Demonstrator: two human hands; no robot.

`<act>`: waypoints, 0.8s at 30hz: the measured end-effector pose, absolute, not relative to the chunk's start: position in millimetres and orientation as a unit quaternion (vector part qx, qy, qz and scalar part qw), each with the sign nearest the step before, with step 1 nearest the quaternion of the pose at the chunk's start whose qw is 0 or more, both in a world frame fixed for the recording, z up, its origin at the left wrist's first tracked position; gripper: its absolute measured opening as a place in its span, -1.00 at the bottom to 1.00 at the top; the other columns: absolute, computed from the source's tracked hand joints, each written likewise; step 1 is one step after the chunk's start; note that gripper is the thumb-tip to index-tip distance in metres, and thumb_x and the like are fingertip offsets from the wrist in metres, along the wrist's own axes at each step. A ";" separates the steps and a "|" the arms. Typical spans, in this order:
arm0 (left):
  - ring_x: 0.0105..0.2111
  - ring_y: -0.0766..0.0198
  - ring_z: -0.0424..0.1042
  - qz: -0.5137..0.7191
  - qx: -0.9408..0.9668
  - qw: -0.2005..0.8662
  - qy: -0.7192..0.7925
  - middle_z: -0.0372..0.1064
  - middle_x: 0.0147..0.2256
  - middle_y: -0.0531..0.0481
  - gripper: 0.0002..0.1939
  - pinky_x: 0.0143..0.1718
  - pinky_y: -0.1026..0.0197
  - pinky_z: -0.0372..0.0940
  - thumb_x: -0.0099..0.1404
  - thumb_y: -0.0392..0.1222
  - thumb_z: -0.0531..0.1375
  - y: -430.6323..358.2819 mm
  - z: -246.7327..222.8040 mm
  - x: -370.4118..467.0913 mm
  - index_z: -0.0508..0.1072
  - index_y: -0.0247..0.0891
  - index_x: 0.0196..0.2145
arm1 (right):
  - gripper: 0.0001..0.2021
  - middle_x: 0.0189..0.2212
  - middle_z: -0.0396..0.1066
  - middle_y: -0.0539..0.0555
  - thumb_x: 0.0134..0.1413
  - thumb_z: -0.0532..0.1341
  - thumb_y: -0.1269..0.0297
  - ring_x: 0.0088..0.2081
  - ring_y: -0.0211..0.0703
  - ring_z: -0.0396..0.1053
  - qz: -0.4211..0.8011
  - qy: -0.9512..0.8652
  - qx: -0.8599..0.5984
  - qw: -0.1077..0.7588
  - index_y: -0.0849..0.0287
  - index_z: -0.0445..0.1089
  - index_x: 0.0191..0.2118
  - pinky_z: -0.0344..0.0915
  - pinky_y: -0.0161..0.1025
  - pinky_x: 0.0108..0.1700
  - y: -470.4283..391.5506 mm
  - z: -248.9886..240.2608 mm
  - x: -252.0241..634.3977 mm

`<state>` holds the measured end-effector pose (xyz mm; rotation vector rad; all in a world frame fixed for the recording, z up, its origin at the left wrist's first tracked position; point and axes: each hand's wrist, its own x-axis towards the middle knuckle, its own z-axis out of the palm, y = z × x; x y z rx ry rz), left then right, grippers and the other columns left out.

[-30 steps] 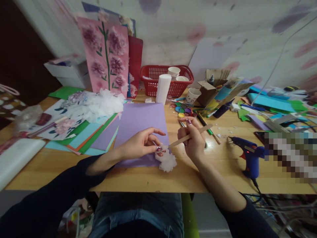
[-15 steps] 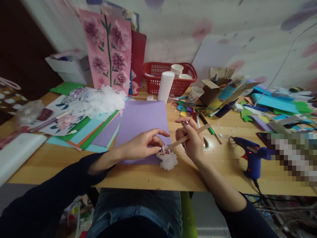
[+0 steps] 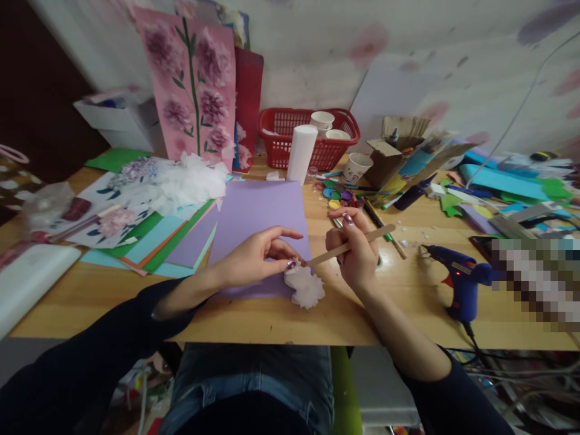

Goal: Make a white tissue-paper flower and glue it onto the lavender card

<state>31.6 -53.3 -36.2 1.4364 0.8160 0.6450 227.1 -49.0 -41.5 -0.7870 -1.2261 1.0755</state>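
Observation:
Over the purple sheet (image 3: 260, 211), my left hand (image 3: 258, 257) pinches the upper edge of a white ruffled paper flower (image 3: 306, 287) between thumb and fingers. The flower hangs over the sheet's lower right corner. My right hand (image 3: 356, 251) is closed around a flat wooden stick (image 3: 333, 254), held at a slant. The stick's lower left end is beside my left fingertips, close to the top of the flower; whether it touches cannot be made out.
A blue glue gun (image 3: 460, 281) lies at the right with its cord off the edge. Paint pots (image 3: 334, 194), pens and a paper cup (image 3: 357, 167) stand behind my right hand. White tissue (image 3: 190, 184) and coloured paper are at the left; a red basket (image 3: 308, 136) is behind.
My right hand and the stick have moved slightly right, away from my left fingers. The flower has turned a little and shows more of its ruffles. The view has shifted slightly.

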 end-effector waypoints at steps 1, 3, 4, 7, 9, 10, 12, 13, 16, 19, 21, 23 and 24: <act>-0.22 0.26 0.49 0.289 0.631 0.623 0.360 0.50 -0.24 -0.09 -0.52 -0.16 0.17 0.34 0.18 -0.33 0.23 -54.1 -36.0 31.6 0.26 -0.32 0.06 | -0.85 -0.82 -0.10 -0.23 0.23 0.07 0.19 -0.79 -0.38 -0.17 0.464 -0.534 -0.344 0.617 0.09 0.32 -0.30 -0.26 -0.37 -0.70 -49.8 -41.1 227.5; -0.24 0.27 0.49 0.297 0.639 0.602 0.376 0.47 -0.25 -0.06 -0.52 -0.18 0.17 0.35 0.17 -0.33 0.23 -57.3 -34.2 32.5 0.26 -0.32 0.05 | -0.87 -0.80 -0.11 -0.22 0.21 0.08 0.23 -0.78 -0.38 -0.17 0.468 -0.541 -0.350 0.605 0.09 0.33 -0.30 -0.28 -0.37 -0.70 -51.6 -41.3 228.8; -0.25 0.27 0.49 0.297 0.645 0.589 0.386 0.46 -0.27 -0.04 -0.51 -0.19 0.17 0.35 0.17 -0.33 0.23 -59.6 -32.8 33.5 0.26 -0.32 0.06 | -0.89 -0.79 -0.10 -0.21 0.18 0.08 0.27 -0.77 -0.38 -0.16 0.473 -0.550 -0.350 0.593 0.09 0.34 -0.30 -0.27 -0.37 -0.70 -52.4 -41.8 229.9; -0.28 0.27 0.50 0.288 0.674 0.542 0.411 0.49 -0.34 0.02 -0.49 -0.18 0.17 0.35 0.16 -0.34 0.24 -67.8 -29.2 39.0 0.26 -0.27 0.07 | -0.84 -0.75 -0.05 -0.17 0.08 0.06 0.40 -0.72 -0.37 -0.12 0.481 -0.608 -0.333 0.537 0.12 0.38 -0.31 -0.22 -0.36 -0.65 -53.4 -42.9 234.4; -0.30 0.27 0.52 0.288 0.692 0.510 0.422 0.52 -0.36 0.05 -0.49 -0.16 0.18 0.36 0.16 -0.34 0.25 -73.1 -27.8 44.1 0.25 -0.24 0.06 | -0.79 -0.73 -0.04 -0.15 0.05 0.03 0.42 -0.70 -0.35 -0.10 0.476 -0.651 -0.313 0.501 0.13 0.40 -0.31 -0.19 -0.35 -0.63 -54.4 -41.7 238.5; -0.31 0.27 0.53 0.291 0.699 0.494 0.428 0.53 -0.37 0.06 -0.48 -0.17 0.19 0.36 0.16 -0.33 0.26 -75.6 -27.3 46.7 0.25 -0.23 0.06 | -0.79 -0.73 -0.04 -0.15 0.05 0.03 0.42 -0.70 -0.35 -0.09 0.470 -0.668 -0.308 0.488 0.13 0.41 -0.32 -0.17 -0.34 -0.63 -56.0 -40.5 240.9; -0.32 0.27 0.54 0.297 0.707 0.466 0.440 0.55 -0.37 0.07 -0.48 -0.18 0.20 0.37 0.16 -0.33 0.27 -80.1 -26.3 51.4 0.25 -0.21 0.07 | -0.79 -0.72 0.00 -0.13 0.09 0.03 0.40 -0.70 -0.34 -0.06 0.444 -0.688 -0.313 0.481 0.13 0.41 -0.32 -0.15 -0.34 -0.63 -63.0 -38.3 246.3; -0.33 0.27 0.55 0.300 0.710 0.452 0.448 0.56 -0.37 0.08 -0.47 -0.18 0.21 0.37 0.16 -0.33 0.27 -82.2 -25.7 53.1 0.24 -0.21 0.07 | -0.80 -0.71 0.04 -0.12 0.11 0.03 0.39 -0.70 -0.33 -0.03 0.422 -0.692 -0.325 0.487 0.12 0.41 -0.32 -0.13 -0.33 -0.64 -69.0 -37.9 249.2; -0.32 0.28 0.56 0.307 0.713 0.411 0.479 0.57 -0.37 0.10 -0.45 -0.17 0.22 0.38 0.15 -0.38 0.27 -88.6 -24.9 54.9 0.24 -0.19 0.08 | -0.79 -0.67 0.15 -0.09 0.17 0.04 0.40 -0.70 -0.32 0.06 0.328 -0.679 -0.387 0.530 0.10 0.41 -0.31 -0.05 -0.33 -0.66 -94.6 -41.6 257.3; -0.35 0.31 0.55 0.323 0.711 0.377 0.498 0.56 -0.37 0.12 -0.46 -0.18 0.25 0.39 0.17 -0.39 0.27 -93.5 -27.7 52.4 0.24 -0.19 0.08 | -0.76 -0.60 0.29 -0.08 0.19 0.03 0.47 -0.69 -0.32 0.16 0.252 -0.670 -0.438 0.544 0.05 0.40 -0.22 0.07 -0.32 -0.66 -119.5 -51.7 259.9; -0.36 0.33 0.54 0.334 0.712 0.361 0.501 0.56 -0.36 0.11 -0.49 -0.17 0.25 0.39 0.19 -0.36 0.26 -95.1 -31.1 50.1 0.24 -0.19 0.07 | -0.72 -0.50 0.38 -0.04 0.15 0.06 0.51 -0.64 -0.30 0.23 0.214 -0.675 -0.430 0.560 0.02 0.38 -0.14 0.13 -0.31 -0.65 -128.3 -59.0 257.6; -0.34 0.33 0.53 0.343 0.713 0.351 0.502 0.55 -0.34 0.09 -0.50 -0.16 0.24 0.38 0.20 -0.34 0.27 -95.6 -34.2 48.8 0.25 -0.19 0.07 | -0.67 -0.45 0.41 -0.01 0.12 0.07 0.52 -0.59 -0.26 0.29 0.214 -0.687 -0.412 0.559 0.00 0.36 -0.08 0.16 -0.31 -0.64 -130.2 -65.4 254.0; -0.34 0.33 0.53 0.346 0.713 0.348 0.501 0.55 -0.34 0.08 -0.50 -0.17 0.25 0.38 0.20 -0.33 0.27 -95.6 -35.3 48.6 0.25 -0.20 0.07 | -0.66 -0.44 0.42 0.00 0.11 0.07 0.52 -0.56 -0.24 0.32 0.224 -0.693 -0.407 0.551 -0.01 0.35 -0.06 0.17 -0.30 -0.64 -129.5 -68.1 252.5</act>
